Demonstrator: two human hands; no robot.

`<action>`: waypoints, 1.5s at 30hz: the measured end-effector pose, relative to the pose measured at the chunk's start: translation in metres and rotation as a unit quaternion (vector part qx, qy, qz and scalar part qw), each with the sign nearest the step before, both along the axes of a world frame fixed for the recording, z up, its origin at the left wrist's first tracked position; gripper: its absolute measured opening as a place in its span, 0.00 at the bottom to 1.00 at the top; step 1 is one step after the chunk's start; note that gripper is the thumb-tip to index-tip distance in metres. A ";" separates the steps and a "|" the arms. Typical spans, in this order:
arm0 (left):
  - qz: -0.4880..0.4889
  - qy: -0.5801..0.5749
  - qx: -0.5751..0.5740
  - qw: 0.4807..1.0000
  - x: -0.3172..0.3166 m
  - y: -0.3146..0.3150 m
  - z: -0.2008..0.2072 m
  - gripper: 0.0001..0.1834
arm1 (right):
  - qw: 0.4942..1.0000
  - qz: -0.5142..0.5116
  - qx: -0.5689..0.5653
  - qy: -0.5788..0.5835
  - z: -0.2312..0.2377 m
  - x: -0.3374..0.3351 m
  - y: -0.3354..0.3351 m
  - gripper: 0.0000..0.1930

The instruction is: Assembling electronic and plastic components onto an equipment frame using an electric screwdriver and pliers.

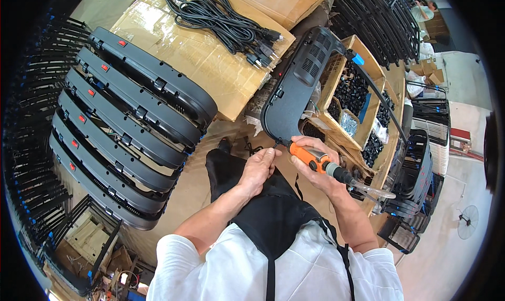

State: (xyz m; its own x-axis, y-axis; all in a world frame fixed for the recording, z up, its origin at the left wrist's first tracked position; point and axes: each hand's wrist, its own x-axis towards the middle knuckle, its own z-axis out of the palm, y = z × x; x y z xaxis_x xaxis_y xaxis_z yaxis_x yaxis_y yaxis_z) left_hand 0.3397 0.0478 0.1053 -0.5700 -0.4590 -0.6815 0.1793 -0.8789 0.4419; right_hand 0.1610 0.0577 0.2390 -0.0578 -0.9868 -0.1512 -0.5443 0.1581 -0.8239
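My right hand (322,179) is wrapped round an orange air screwdriver (305,156), whose tip points left toward my other hand. Thumb and fingertips of my left hand (258,169) are pinched together just beside that tip. Something small and dark shows at the fingertips, too small to name. Just beyond both hands lies a black plastic housing (281,111) with a rounded near end and a vented raised box (314,56) at its far part. A clear air hose (373,189) runs from the driver's rear end to the right.
Several black housings with red switches (142,109) stand in a row at left. Coiled black power cords (210,19) lie on a cardboard box (142,27). Right of the housing, a wooden parts tray (326,96) holds black pieces and silver screws (348,123). Black frames (373,22) are stacked beyond.
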 end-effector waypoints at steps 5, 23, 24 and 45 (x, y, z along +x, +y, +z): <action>0.033 0.001 -0.054 0.998 -0.003 -0.003 0.007 0.15 | 1.000 0.012 -0.022 -0.012 -0.007 -0.005 0.003 0.20; 0.143 0.069 0.182 0.970 -0.011 -0.035 0.009 0.18 | 0.997 -0.027 -0.032 -0.069 0.011 -0.009 0.008 0.25; 0.160 0.087 0.195 0.964 -0.013 -0.037 0.010 0.18 | 0.993 -0.011 -0.055 -0.103 0.010 -0.012 0.009 0.26; 0.194 0.086 0.262 0.941 -0.045 -0.061 0.024 0.18 | 0.993 0.033 -0.077 -0.083 0.027 -0.024 -0.020 0.25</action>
